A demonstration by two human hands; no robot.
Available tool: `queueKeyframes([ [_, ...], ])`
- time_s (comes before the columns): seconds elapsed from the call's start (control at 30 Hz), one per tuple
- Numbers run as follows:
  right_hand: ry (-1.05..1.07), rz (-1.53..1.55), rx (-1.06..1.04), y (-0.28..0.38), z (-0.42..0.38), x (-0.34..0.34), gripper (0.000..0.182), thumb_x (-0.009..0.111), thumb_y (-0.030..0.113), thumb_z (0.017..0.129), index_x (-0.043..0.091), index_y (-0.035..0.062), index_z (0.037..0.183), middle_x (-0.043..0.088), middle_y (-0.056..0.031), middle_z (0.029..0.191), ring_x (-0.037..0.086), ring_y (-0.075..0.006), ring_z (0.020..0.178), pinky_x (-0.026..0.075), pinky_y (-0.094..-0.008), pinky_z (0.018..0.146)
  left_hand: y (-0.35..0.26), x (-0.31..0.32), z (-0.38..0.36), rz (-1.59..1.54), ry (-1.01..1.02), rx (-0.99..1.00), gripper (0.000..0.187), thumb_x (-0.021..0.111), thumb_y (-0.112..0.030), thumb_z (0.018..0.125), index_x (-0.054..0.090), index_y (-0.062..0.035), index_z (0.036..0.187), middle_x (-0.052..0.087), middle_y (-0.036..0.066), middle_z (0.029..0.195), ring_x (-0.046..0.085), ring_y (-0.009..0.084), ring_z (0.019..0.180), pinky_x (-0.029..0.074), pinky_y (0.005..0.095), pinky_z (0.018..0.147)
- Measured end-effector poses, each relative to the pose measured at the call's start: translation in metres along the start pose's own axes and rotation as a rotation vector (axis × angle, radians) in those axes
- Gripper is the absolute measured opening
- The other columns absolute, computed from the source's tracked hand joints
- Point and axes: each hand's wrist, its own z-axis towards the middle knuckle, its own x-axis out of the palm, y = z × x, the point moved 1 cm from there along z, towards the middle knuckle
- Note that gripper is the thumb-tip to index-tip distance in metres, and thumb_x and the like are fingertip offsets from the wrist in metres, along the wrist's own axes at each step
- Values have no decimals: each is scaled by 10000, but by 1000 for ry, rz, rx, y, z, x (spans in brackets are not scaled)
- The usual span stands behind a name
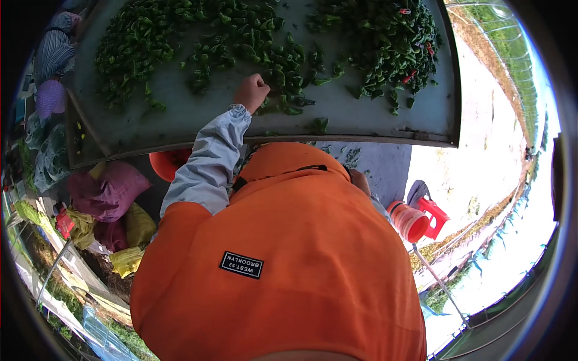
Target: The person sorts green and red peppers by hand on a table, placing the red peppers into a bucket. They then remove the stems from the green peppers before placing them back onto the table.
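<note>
green peppers (pixel 385 54) | glossy, loose on grey tabletop (pixel 186 123) | patches left and centre, thick heap right with red peppers (pixel 409 77)

The one wide-angle view, strongly bowed at its edges, looks from the wearer's head steeply down and forward. The plain orange cloth top (pixel 301 259) fills the near part, wearer's side of the bare left hand (pixel 251 93); the grey, flat, rimmed table (pixel 174 117) stretches beneath and beyond that hand.
</note>
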Motion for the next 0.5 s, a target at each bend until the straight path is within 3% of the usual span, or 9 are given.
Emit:
queueKeyframes([
  [0.07, 27, 61, -116, 7, 0, 5, 219, 564, 163, 828, 650, 21, 969, 649, -236, 955, 623, -417, 897, 497, -448, 693, 12, -9, 0, -319, 45, -110, 159, 662, -150, 757, 567, -28, 722, 639, 70, 698, 669, 170, 653, 502, 315, 557],
  [0.2, 10, 103, -118, -3, -2, 21, 213, 568, 170, 833, 647, 15, 955, 643, -242, 935, 622, -420, 880, 491, -445, 679, 26, -23, -10, -506, -110, 12, 75, 645, -85, 761, 598, -30, 743, 622, 71, 631, 656, 157, 611, 491, 298, 534],
  [0.3, -3, 80, -76, -8, -3, 20, 211, 571, 176, 837, 645, 10, 945, 638, -246, 921, 621, -422, 868, 487, -442, 668, 33, -25, -12, -51, -209, 277, 98, 674, -95, 794, 625, -38, 856, 647, 66, 739, 645, 173, 627, 495, 326, 545],
  [0.4, -4, 68, -62, -12, -1, 19, 210, 574, 181, 841, 642, 6, 935, 633, -250, 906, 621, -424, 855, 482, -440, 656, 11, -10, -23, 276, -176, 378, 195, 731, -169, 770, 651, -71, 918, 650, 90, 858, 655, 254, 755, 513, 395, 653],
  [0.43, -4, 67, -61, -14, 0, 18, 210, 575, 183, 842, 641, 4, 932, 631, -252, 901, 620, -425, 851, 481, -439, 653, -2, -6, -27, 367, -137, 350, 221, 752, -225, 759, 643, -88, 894, 621, 93, 912, 634, 299, 832, 509, 425, 697],
  [0.5, -2, 60, -63, -21, 4, 17, 211, 577, 186, 845, 640, 1, 925, 628, -255, 891, 620, -426, 842, 478, -437, 645, -14, 8, -24, 529, -48, 278, 146, 706, -173, 774, 649, -83, 873, 615, 112, 913, 634, 305, 886, 519, 441, 742],
])
